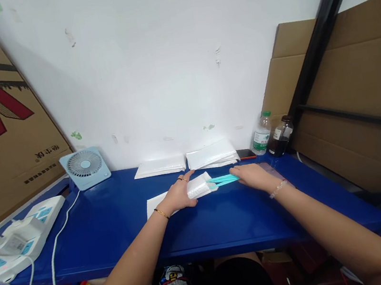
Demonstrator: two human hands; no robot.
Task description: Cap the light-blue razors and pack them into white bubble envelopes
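My left hand is closed around a white padded pouch with a quilted-looking surface, lying low over the blue table. A flat white piece extends to the left beneath that hand; whether it belongs to the pouch I cannot tell. My right hand grips the right ends of several thin turquoise strips. Their left ends lie at the pouch's right end, partly inside it. A clear plastic piece shows beside my right wrist.
Two stacks of white envelopes, a left one and a right one, lie by the wall, with a phone alongside. A water bottle and dark bottle stand right. Left are a fan and power strip with cables.
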